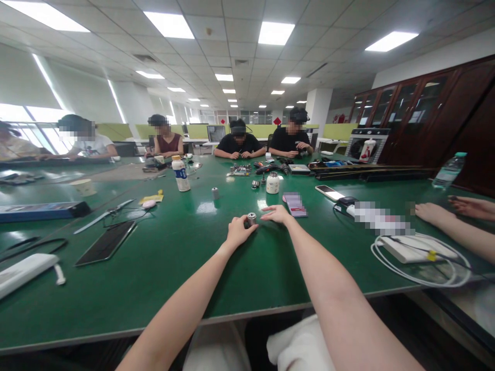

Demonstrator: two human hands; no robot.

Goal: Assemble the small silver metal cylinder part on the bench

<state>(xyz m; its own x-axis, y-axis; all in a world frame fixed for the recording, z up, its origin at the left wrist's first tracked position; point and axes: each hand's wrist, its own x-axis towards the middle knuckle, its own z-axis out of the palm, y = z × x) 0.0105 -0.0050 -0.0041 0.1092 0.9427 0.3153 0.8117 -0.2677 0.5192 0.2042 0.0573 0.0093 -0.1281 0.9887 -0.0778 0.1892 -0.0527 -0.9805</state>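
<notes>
A small silvery metal cylinder [251, 219] stands upright on the green table [263, 273], with a dark opening in its top. My left hand [238, 232] grips it from the left, thumb and fingers around its side. Just right of the cylinder, my right hand [277, 213] hovers with its fingers stretched out and apart, holding nothing. A second small metal cylinder [215, 193] stands farther back to the left. Behind my hands are a white jar [273, 183] and small metal parts [256, 184].
A purple-screened phone [295, 204] lies right of my right hand. Farther right are a white phone [328, 192], a white box [415, 248] with looped cable, and another person's hands [435, 214]. A dark tablet [106, 243] lies left; a white bottle [180, 174] stands behind. Several people sit opposite.
</notes>
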